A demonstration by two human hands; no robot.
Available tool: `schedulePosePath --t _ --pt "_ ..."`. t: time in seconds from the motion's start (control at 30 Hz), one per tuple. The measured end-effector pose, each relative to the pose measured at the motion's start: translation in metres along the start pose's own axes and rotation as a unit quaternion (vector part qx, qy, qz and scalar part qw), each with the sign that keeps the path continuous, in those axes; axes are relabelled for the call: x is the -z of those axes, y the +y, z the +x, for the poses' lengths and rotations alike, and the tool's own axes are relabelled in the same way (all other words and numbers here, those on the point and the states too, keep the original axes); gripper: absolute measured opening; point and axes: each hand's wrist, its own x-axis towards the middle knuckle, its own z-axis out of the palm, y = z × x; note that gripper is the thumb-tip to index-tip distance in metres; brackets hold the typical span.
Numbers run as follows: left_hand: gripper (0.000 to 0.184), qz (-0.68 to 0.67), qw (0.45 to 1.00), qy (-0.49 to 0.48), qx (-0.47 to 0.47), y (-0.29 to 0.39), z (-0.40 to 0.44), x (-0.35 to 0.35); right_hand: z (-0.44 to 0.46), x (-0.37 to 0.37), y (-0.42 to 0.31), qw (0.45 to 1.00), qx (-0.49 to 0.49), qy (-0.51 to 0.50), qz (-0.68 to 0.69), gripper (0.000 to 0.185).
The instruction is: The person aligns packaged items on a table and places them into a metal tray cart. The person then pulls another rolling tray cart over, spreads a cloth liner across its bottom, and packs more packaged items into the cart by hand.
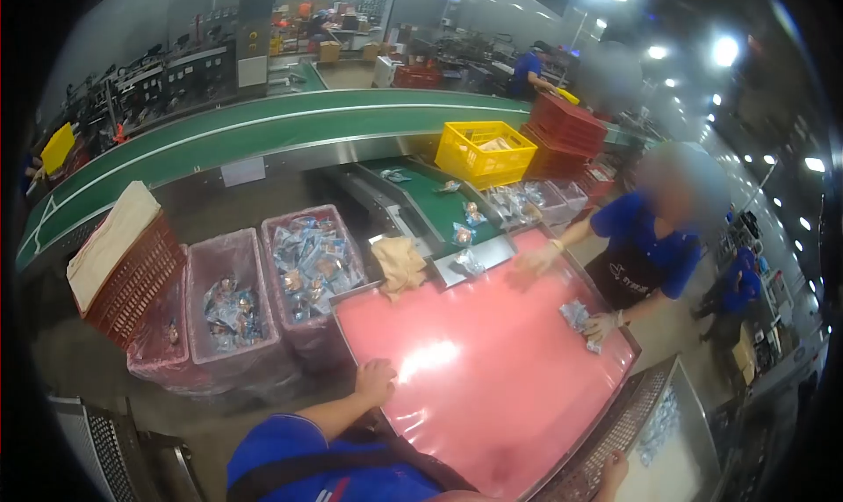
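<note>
My left hand rests at the near left edge of a pink-topped table, its fingers loosely bent and nothing held. At the bottom right, my right hand is partly cut off by the frame, beside a perforated metal tray; its visible fingers look apart with nothing in them. Across the table, a co-worker's gloved hand touches small clear packets. That person's other gloved hand hovers near the far edge and is blurred. Crumpled brown paper lies at the far left corner.
Lined bins of wrapped packets stand left, beside a tilted red crate. A short green conveyor carries packets toward the table. Behind are a yellow crate, red crates and a long green belt. Blue packets lie right.
</note>
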Motion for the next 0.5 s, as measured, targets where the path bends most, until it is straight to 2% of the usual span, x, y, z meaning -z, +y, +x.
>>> schedulePosePath --t 0.1,0.17,0.2,0.37,0.47,0.5 --pt "0.026 0.019 1.000 -0.004 0.002 0.004 -0.001 -0.002 -0.006 0.010 -0.017 1.000 -0.015 -0.016 0.014 0.028" --pt "0.028 0.042 0.999 -0.010 0.016 0.000 0.007 -0.011 0.005 -0.016 0.027 0.985 0.039 -0.009 0.167 0.029" --pt "0.029 0.053 0.998 -0.026 0.016 0.001 0.002 -0.015 -0.008 0.003 -0.004 0.987 0.007 -0.001 0.159 0.028" --pt "0.033 0.051 0.998 -0.029 0.012 0.012 0.001 -0.017 0.000 -0.005 0.016 0.987 0.041 0.020 0.154 0.022" --pt "0.035 0.069 0.997 -0.025 0.020 0.020 -0.004 -0.016 -0.006 0.002 0.002 0.979 -0.015 0.019 0.204 0.022" --pt "0.037 0.079 0.996 -0.023 0.018 0.025 -0.007 -0.014 -0.006 -0.001 0.007 0.979 0.022 0.034 0.199 0.022"
